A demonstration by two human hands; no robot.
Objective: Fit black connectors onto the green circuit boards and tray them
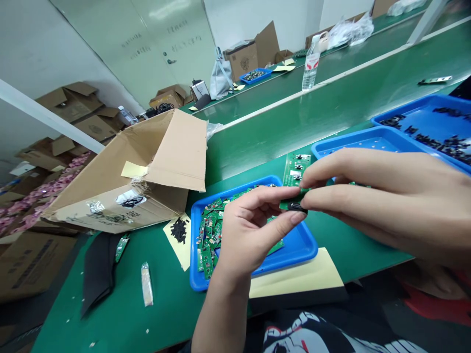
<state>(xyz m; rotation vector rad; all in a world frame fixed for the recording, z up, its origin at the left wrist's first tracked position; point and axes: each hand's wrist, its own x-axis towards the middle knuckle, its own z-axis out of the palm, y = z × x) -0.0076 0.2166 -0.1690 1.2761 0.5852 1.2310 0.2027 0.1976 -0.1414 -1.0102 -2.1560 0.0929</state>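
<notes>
My left hand (250,228) pinches a green circuit board (294,169) between thumb and fingers, over the blue tray (253,267) of boards. Small black components sit on the board's upper part. At its lower end, by my left thumb tip, is a small black slotted piece (296,207). My right hand (382,201) comes in from the right, with its fingertips closed against the board's edge beside that black piece. Its thumb is hidden, so its exact grip is partly out of sight. Many green circuit boards (209,238) lie in the tray.
Left of the tray, small black pieces (179,230) lie on yellow paper. An open cardboard box (110,211) stands behind them. Blue trays (382,137) with black parts stand at right. A water bottle (311,68) stands farther back. Black foam (97,269) lies at left.
</notes>
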